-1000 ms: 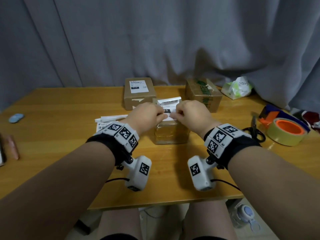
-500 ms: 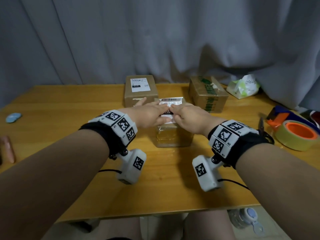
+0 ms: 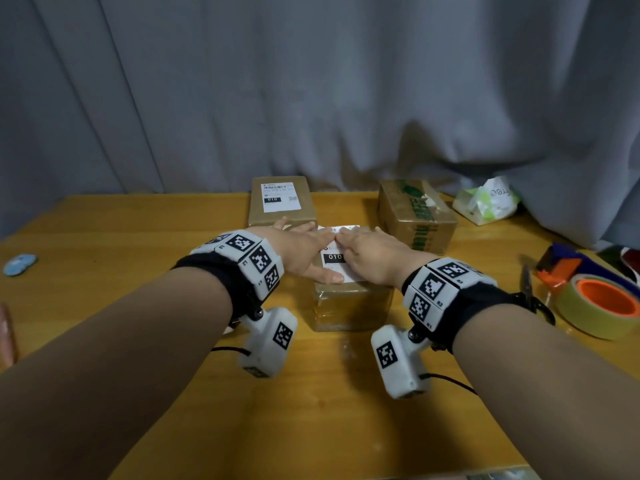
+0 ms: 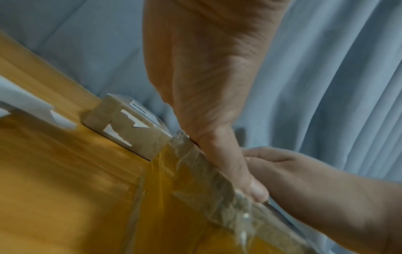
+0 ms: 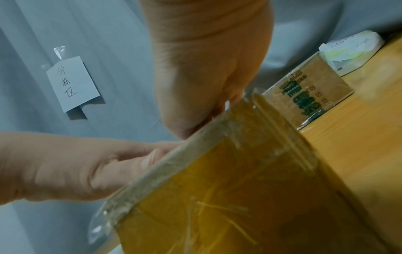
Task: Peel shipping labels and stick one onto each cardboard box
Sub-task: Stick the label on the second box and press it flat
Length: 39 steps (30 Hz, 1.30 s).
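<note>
A tape-wrapped cardboard box (image 3: 351, 308) stands at the table's middle with a white shipping label (image 3: 335, 258) lying on its top. Both hands lie flat on that label: my left hand (image 3: 304, 249) presses its left half and my right hand (image 3: 372, 254) its right half, fingers stretched forward. The left wrist view shows my left hand (image 4: 217, 120) with its thumb along the box's (image 4: 217, 197) top edge. From the right wrist, my right hand (image 5: 206, 77) bears on the box (image 5: 239, 197) top. Behind it stand a labelled box (image 3: 282, 206) and a box with green print (image 3: 417, 220).
A yellow tape roll with an orange core (image 3: 601, 304), a tape dispenser (image 3: 568, 263) and scissors (image 3: 528, 280) lie at the right. A white plastic bag (image 3: 486, 202) sits at the back right, a blue disc (image 3: 19, 265) at the far left. Grey curtain hangs behind the table (image 3: 138, 244).
Both hands went from pinching the raised label over the box to lying flat on it. The label now lies down on the box top.
</note>
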Each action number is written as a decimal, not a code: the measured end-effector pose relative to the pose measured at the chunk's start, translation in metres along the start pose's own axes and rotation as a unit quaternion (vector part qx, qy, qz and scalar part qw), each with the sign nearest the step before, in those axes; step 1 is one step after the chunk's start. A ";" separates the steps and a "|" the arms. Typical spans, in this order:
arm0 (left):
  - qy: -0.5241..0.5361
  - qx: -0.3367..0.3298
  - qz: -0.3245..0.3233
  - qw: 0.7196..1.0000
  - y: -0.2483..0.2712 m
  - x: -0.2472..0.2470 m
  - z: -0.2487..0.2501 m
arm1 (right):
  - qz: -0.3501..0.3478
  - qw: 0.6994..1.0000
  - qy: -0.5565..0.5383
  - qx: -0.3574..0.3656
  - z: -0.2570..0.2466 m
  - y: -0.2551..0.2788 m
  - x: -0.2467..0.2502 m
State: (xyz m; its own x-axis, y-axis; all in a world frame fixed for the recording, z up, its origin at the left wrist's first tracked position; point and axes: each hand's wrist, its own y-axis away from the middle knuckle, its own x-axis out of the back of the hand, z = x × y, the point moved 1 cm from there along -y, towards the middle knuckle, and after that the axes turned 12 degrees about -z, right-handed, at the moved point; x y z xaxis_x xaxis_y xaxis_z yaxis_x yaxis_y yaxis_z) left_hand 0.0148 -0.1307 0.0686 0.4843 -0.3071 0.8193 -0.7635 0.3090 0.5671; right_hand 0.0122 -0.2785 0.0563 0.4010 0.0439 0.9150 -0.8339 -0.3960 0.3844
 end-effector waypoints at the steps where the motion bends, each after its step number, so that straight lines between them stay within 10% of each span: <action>1: 0.000 0.000 0.000 1.000 -0.002 0.000 -0.001 | -0.001 1.000 -0.001 -0.001 0.001 -0.004 0.000; 15: 0.090 0.011 0.145 0.985 -0.012 -0.012 -0.003 | 0.032 0.999 -0.024 -0.008 0.019 -0.014 0.006; 39: 0.141 -0.002 0.049 0.989 -0.008 -0.029 -0.015 | -0.008 0.999 0.016 -0.044 0.036 -0.011 0.000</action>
State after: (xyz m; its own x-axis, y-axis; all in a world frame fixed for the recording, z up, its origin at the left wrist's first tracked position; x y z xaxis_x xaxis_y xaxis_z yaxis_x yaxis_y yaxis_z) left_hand 0.0129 -0.1107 0.0414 0.5077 -0.0118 0.8615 -0.8118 0.3281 0.4830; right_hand 0.0351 -0.3076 0.0473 0.4027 0.0795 0.9119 -0.8585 -0.3130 0.4063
